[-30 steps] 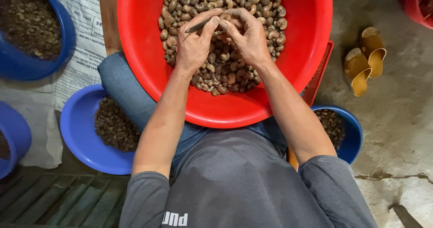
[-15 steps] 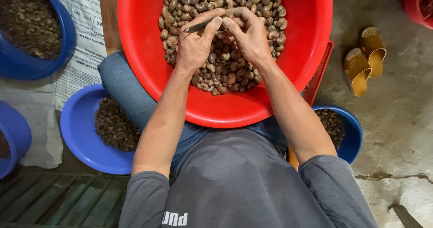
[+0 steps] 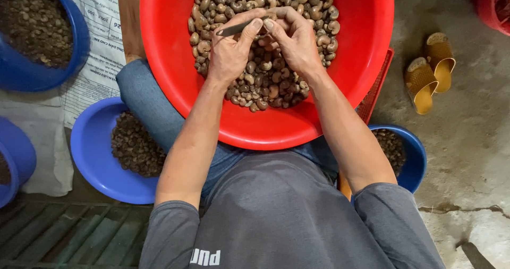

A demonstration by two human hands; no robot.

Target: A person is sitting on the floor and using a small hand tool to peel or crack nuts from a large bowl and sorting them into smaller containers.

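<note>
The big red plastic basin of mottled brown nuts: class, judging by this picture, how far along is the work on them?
Done: darker bits fill the blue plastic bowl on the floor and a second blue bowl. In hand: the left hand holds a thin metal pick against a nut pinched in the right hand. Left: the big red plastic basin still holds a deep heap of mottled brown nuts.

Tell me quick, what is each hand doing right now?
Left hand: closed on a thin metal tool, over the red basin of nuts.
Right hand: fingers curled at the tool's tip; whether it pinches a nut cannot be told.
</note>
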